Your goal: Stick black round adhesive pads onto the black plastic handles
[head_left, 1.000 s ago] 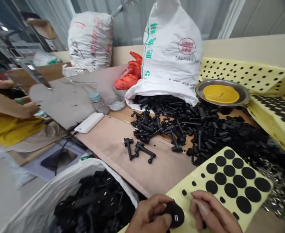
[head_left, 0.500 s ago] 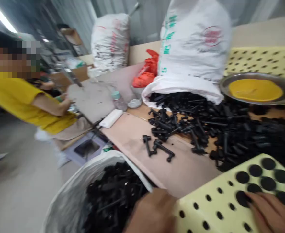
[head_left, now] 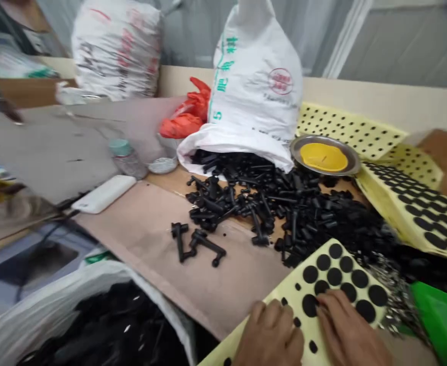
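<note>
A pale yellow sheet (head_left: pixel 271 300) with large and small black dots lies tilted at the front edge of the table. My left hand (head_left: pixel 271 335) rests over its lower part, fingers curled; whatever they may hold is hidden. On the upper part, my right hand (head_left: pixel 349 330) has thumb and forefinger pinched at the edge of a large black round sticker (head_left: pixel 309 305). Two black crank-shaped plastic parts (head_left: pixel 212 246) lie on the table beyond the sheet. Behind them spreads a big heap of similar black parts (head_left: pixel 242 203).
A white woven sack (head_left: pixel 254 86) spills onto the heap. Beside it stands a metal bowl (head_left: pixel 355 168) with something yellow inside. Dotted yellow sheets (head_left: pixel 389 185), small metal pieces (head_left: pixel 394 305) and a green tray (head_left: pixel 442 317) lie right. An open sack (head_left: pixel 105 277) of black parts stands front left.
The view has swung to the right, so the co-worker in yellow is mostly out of frame. Both hands stay at the dotted sheet, and the right pinch remains at the same large dot.
</note>
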Tool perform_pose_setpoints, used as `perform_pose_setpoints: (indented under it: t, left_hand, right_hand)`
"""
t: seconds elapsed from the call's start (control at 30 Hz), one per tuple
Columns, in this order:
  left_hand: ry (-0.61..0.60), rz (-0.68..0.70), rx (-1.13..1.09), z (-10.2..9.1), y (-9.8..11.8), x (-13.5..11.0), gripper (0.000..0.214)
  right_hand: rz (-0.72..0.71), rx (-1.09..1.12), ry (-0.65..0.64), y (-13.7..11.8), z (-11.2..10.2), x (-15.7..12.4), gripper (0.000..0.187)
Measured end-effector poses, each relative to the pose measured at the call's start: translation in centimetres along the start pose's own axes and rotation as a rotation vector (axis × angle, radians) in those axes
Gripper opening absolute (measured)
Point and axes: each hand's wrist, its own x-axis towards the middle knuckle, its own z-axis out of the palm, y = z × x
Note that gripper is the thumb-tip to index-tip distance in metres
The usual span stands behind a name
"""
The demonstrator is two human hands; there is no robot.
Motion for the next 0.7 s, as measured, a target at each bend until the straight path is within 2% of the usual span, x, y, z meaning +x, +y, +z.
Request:
perform_pose_setpoints:
  t: [0.07,0.13,0.23,0.3,0.37,0.47,0.7]
  left_hand:
    - [0.019,0.018,-0.006,0.0,-0.3,-0.2,0.017]
    - [-0.015,0.029,0.0,-0.1,-0.4,-0.1,0.022]
    - [-0.128,0.032,-0.012,-0.3,-0.2,0.7,0.031]
    - [-0.193,-0.006,-0.01,-0.2,0.0,1.6,0.026]
    - [-0.223,-0.03,0.009,0.0,0.2,2.7,0.016]
    - [-0.264,0.007,0.034,0.4,0.3,3.7,0.004]
    - [-0.283,-0.003,0.047,0.6,0.3,3.4,0.005]
  right_hand:
    - [0.007,-0.062,-0.033,-0.4,-0.2,0.5,0.013]
    - [0.033,-0.095,-0.062,-0.6,-0.2,0.7,0.013]
    - [0.056,-0.124,-0.086,-0.9,-0.1,0.9,0.015]
    - [0.042,-0.125,-0.09,-1.0,-0.2,1.0,0.018]
    - [0.001,-0.079,-0.117,-0.9,-0.4,0.9,0.018]
    - [-0.029,0.058,-0.124,-0.9,-0.5,0.4,0.017]
    - [-0.038,0.226,-0.068,-0.8,-0.4,-0.1,0.014]
